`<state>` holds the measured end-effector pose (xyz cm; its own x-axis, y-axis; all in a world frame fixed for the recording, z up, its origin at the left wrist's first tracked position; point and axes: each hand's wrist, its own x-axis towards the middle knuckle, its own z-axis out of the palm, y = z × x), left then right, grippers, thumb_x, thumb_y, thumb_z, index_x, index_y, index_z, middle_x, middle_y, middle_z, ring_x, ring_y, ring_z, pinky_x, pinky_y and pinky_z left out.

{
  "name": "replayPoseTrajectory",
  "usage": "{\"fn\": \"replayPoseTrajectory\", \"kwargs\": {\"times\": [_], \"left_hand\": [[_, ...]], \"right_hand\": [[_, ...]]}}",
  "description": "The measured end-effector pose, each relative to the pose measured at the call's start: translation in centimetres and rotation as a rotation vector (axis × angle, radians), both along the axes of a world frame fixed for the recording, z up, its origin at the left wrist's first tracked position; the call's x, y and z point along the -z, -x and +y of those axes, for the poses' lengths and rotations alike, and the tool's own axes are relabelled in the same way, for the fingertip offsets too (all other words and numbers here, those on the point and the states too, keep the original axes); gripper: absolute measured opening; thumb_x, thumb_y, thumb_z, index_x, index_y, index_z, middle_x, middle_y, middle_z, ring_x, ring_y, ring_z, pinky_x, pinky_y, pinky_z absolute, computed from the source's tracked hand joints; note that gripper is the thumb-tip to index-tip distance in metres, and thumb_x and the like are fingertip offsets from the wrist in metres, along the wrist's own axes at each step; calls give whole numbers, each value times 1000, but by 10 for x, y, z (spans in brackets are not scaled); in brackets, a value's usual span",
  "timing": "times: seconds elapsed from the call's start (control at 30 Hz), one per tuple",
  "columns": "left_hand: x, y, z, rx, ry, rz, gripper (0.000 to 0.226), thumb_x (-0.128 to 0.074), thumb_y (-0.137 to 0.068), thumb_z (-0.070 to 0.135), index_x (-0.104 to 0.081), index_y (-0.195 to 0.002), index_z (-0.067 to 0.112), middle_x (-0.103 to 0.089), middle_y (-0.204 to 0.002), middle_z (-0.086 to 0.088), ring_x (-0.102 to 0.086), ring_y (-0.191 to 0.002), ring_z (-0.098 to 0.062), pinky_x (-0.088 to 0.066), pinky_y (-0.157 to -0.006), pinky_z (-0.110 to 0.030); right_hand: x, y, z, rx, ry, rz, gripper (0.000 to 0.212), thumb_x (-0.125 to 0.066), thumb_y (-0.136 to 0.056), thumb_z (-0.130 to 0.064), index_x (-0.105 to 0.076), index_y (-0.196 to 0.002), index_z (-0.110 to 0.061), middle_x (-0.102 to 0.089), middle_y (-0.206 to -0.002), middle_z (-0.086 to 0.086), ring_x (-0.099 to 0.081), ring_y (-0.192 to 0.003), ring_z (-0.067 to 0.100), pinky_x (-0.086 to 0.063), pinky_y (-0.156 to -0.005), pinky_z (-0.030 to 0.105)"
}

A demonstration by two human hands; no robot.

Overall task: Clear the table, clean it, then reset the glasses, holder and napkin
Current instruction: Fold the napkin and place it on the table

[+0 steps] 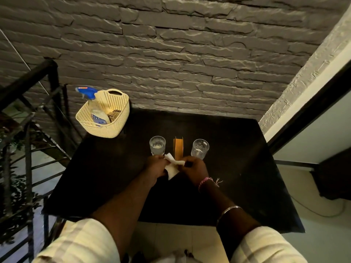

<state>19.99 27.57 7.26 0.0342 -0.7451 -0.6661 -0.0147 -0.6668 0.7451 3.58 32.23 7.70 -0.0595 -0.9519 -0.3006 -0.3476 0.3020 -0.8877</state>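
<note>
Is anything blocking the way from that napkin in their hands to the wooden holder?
Nothing visible does. Both the left hand and right hand hold the napkin just in front of the holder, whose slot looks empty. The two glasses stand to either side.

1. The table (pixel 237 168) stands against the stone wall (pixel 171 54), with a railing (pixel 28 111) to its left.
2. A basket (pixel 114 128) sits on the table's far left corner; a spray bottle (pixel 95 107) stands inside it, leaning left.
3. The holder (pixel 178 149) stands upright at the table's centre.
4. The left glass (pixel 157 145) stands just left of the holder, the right glass (pixel 199 149) just right of it.
5. The napkin (pixel 173 168) is held above the table, just in front of the holder, between the left hand (pixel 155 166) and the right hand (pixel 193 168).
</note>
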Motion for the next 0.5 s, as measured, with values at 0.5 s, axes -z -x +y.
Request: {"fn": "replayPoseTrajectory", "kwargs": {"times": [0.5], "left_hand": [[7,-6,-5,-102,35,64,41,-72,-89,1,-65,-128,6,-72,-110,-15,-72,-92,-30,-63,-74,-44]], "right_hand": [[-5,-21,6,-200,82,208,42,-82,-81,-30,-67,-120,-26,-52,-120,-12,-57,-107,6,-54,-96,29]]}}
